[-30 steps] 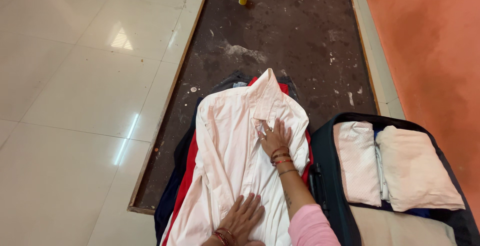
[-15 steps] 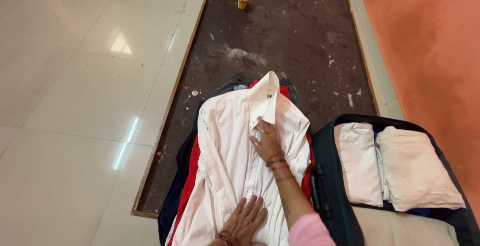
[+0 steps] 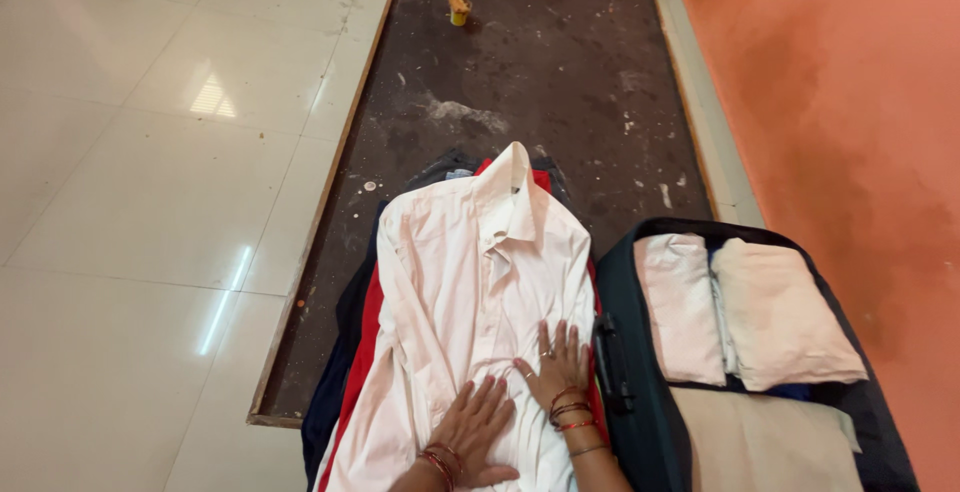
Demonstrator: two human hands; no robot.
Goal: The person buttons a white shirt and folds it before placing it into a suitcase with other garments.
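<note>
A pale pink collared shirt (image 3: 470, 282) lies flat, collar away from me, on top of a pile of clothes with red (image 3: 362, 352) and dark navy (image 3: 335, 372) garments showing at its left edge. My left hand (image 3: 473, 432) presses flat on the lower front of the shirt, fingers spread. My right hand (image 3: 556, 364) lies flat beside it, on the shirt's lower right part, fingers apart. Both wrists wear bangles. Neither hand grips anything.
An open dark suitcase (image 3: 625, 352) lies right of the pile, holding folded pale garments (image 3: 780, 317). The pile rests on a dark stained floor strip (image 3: 540, 72) with a wooden edge. White tiles (image 3: 150, 202) lie left, an orange wall (image 3: 860, 102) right. A small yellow object (image 3: 459, 7) stands far ahead.
My right hand slid down the shirt from near the collar to the lower part, beside my left hand. The view shifted slightly.
</note>
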